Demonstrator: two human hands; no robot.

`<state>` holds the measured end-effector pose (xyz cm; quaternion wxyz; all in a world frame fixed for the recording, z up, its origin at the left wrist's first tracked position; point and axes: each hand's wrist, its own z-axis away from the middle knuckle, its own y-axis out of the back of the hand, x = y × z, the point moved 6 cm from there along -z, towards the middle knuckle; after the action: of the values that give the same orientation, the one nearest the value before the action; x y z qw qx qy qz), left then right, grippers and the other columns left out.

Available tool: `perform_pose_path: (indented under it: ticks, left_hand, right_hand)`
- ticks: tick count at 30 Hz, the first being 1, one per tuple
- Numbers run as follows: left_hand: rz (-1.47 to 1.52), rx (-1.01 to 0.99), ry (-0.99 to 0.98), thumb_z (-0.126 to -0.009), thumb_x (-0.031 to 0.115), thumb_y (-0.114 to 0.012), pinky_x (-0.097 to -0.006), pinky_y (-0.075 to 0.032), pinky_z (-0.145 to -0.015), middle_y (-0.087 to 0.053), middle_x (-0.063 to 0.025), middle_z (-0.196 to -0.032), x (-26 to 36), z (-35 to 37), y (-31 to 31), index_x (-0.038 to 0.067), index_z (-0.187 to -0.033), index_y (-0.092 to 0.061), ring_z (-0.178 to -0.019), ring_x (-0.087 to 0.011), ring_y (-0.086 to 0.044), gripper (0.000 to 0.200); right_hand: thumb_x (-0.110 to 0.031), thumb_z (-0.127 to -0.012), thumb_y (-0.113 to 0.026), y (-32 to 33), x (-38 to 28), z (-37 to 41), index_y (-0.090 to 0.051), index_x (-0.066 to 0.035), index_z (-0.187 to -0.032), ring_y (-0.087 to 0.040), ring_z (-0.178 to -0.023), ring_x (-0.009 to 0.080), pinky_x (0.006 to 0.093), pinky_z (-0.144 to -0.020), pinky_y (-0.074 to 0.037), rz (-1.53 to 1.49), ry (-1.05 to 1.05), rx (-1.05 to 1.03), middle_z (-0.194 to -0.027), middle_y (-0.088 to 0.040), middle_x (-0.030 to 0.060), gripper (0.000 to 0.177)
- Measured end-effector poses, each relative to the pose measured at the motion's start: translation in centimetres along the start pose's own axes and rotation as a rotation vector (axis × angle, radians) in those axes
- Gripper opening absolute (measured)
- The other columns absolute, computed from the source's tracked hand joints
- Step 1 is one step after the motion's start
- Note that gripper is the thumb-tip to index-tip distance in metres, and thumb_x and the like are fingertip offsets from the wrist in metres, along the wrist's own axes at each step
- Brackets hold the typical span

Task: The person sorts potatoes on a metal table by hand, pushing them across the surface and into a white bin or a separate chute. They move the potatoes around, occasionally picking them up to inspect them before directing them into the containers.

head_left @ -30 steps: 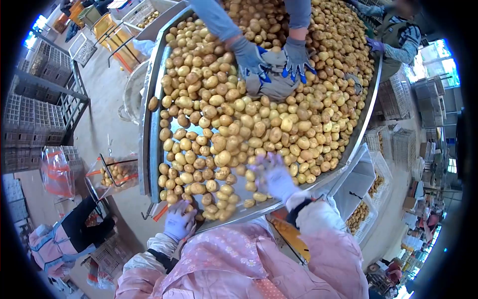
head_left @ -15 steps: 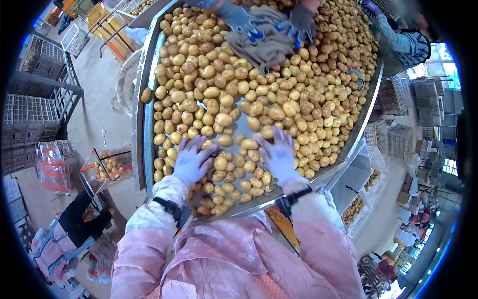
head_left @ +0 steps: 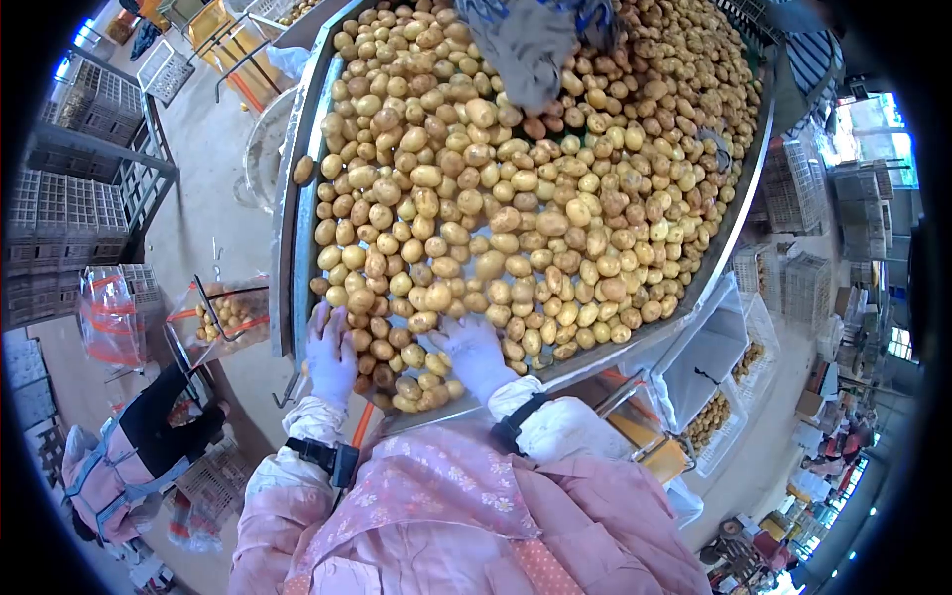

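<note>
Small yellow-brown potatoes (head_left: 555, 223) cover a metal sorting table (head_left: 305, 223) in front of me. My left hand (head_left: 331, 357), in a pale lavender glove, is at the table's left edge beside the nearest potatoes, its fingers extended and slightly apart. Gloved the same way, my right hand (head_left: 471, 355) rests at the near edge, fingers stretched leftward and touching potatoes. Neither hand grips anything. Several loose potatoes (head_left: 421, 382) lie between the two hands. At the far side, a co-worker's gloved hands hold a grey cloth (head_left: 521, 55) on the pile, partly blurred.
A plastic-lined crate (head_left: 709, 416) with potatoes stands right of the table. On the left are a clear bag of potatoes (head_left: 230, 315), stacked grey crates (head_left: 64, 233) and a bending person (head_left: 124, 461). Another co-worker's striped sleeve (head_left: 813, 64) shows at the upper right.
My right hand has moved left and nearer to me; my left hand has shifted left and down to the table's edge. Potatoes have spread over the bare metal patch. The co-worker's cloth has moved.
</note>
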<state>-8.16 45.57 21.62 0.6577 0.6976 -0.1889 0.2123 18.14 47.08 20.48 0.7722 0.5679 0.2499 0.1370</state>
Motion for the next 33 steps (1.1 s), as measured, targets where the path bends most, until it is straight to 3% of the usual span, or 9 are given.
perform_pose_path:
  ticks: [8, 13, 16, 22, 23, 27, 29, 30, 33]
  left_hand:
    - [0.060, -0.171, -0.606, -0.088, 0.012, -0.068, -0.0496, -0.051, -0.104, -0.068, -0.0114, -0.129, 18.6, -7.2, -6.9, 0.012, -0.125, -0.069, -0.122, -0.0364, -0.062, 0.038]
    - [-0.382, -0.569, -0.461, -0.090, 0.020, -0.065, -0.0481, -0.056, -0.085, -0.067, -0.0092, -0.119, 18.6, -9.9, -15.2, 0.019, -0.117, -0.072, -0.110, -0.0312, -0.069, 0.028]
    - [-0.442, -0.571, -0.498, -0.085, 0.015, -0.068, -0.0483, -0.055, -0.087, -0.063, -0.0107, -0.119, 15.9, -7.2, -15.8, 0.014, -0.119, -0.066, -0.103, -0.0356, -0.068, 0.034]
    - [-0.053, -0.420, -0.261, -0.089, 0.023, -0.072, -0.0499, -0.058, -0.074, -0.065, -0.0155, -0.110, 17.4, -10.1, -10.5, 0.013, -0.117, -0.063, -0.091, -0.0359, -0.071, 0.031]
    - [-0.056, -0.333, -0.247, -0.091, 0.022, -0.069, -0.0494, -0.059, -0.073, -0.065, -0.0169, -0.111, 17.4, -11.9, -10.6, 0.013, -0.116, -0.064, -0.085, -0.0380, -0.071, 0.027]
    - [-0.369, -0.364, -0.364, -0.099, 0.021, -0.061, -0.0491, -0.058, -0.079, -0.069, -0.0132, -0.106, 16.0, -14.6, -14.2, 0.015, -0.112, -0.065, -0.094, -0.0360, -0.072, 0.015]
    - [-0.438, -0.361, -0.400, -0.099, 0.022, -0.060, -0.0478, -0.058, -0.080, -0.069, -0.0120, -0.106, 15.7, -13.4, -14.1, 0.015, -0.110, -0.066, -0.094, -0.0344, -0.072, 0.014]
    - [-0.456, -0.437, -0.407, -0.099, 0.022, -0.059, -0.0471, -0.058, -0.080, -0.069, -0.0125, -0.105, 15.2, -12.7, -14.2, 0.015, -0.112, -0.066, -0.094, -0.0338, -0.072, 0.016]
    - [-0.463, -0.600, -0.438, -0.100, 0.018, -0.061, -0.0427, -0.059, -0.079, -0.071, -0.0134, -0.106, 12.6, -10.4, -14.0, 0.016, -0.126, -0.065, -0.093, -0.0289, -0.073, 0.026]
  right_hand:
    - [-0.034, -0.082, -0.079, -4.1, 0.6, 1.7, -0.065, -0.023, -0.130, -0.057, -0.113, 0.0250, 0.0434, -0.086, -0.047, 0.249, -0.230, -0.365, -0.127, -0.061, 0.0032, 0.052]
    - [-0.021, -0.084, -0.077, 2.4, 6.7, 10.7, -0.067, -0.007, -0.123, -0.071, -0.098, 0.0369, 0.0477, -0.088, -0.056, -0.558, -0.489, 0.588, -0.102, -0.072, 0.0197, 0.043]
    - [-0.018, -0.103, -0.061, 4.5, 16.0, 26.6, -0.064, -0.008, -0.117, -0.066, -0.091, 0.0226, 0.0366, -0.083, -0.057, -1.174, -0.956, 1.006, -0.100, -0.067, 0.0061, 0.018]
    - [-0.009, -0.100, -0.068, 8.6, 23.7, 46.9, -0.046, -0.005, -0.156, -0.058, -0.108, 0.0183, 0.0346, -0.096, -0.052, 0.023, -1.585, 1.036, -0.136, -0.055, 0.0121, 0.060]
    - [-0.010, -0.098, -0.071, 5.0, 25.3, 46.1, -0.050, -0.004, -0.152, -0.060, -0.106, 0.0201, 0.0352, -0.093, -0.053, -0.683, -1.541, 1.336, -0.129, -0.060, 0.0115, 0.058]
    - [-0.006, -0.096, -0.067, 6.8, 16.9, 19.8, -0.062, 0.000, -0.138, -0.069, -0.106, 0.0278, 0.0380, -0.093, -0.057, -0.184, -0.611, 0.647, -0.119, -0.071, 0.0124, 0.043]
    - [-0.015, -0.094, -0.067, 0.5, 11.9, 12.5, -0.048, -0.002, -0.153, -0.056, -0.139, 0.0379, 0.0440, -0.108, -0.052, -0.486, -0.626, 0.396, -0.150, -0.054, 0.0211, 0.063]
    - [-0.028, -0.098, -0.065, 3.2, 7.6, 9.5, -0.041, -0.006, -0.159, -0.049, -0.145, 0.0404, 0.0452, -0.115, -0.046, 0.143, -0.602, 0.071, -0.160, -0.045, 0.0216, 0.069]
    - [-0.035, -0.102, -0.059, 0.7, 4.7, 8.9, -0.049, -0.008, -0.155, -0.047, -0.146, 0.0422, 0.0539, -0.117, -0.043, -0.336, -0.395, -0.026, -0.160, -0.048, 0.0218, 0.060]
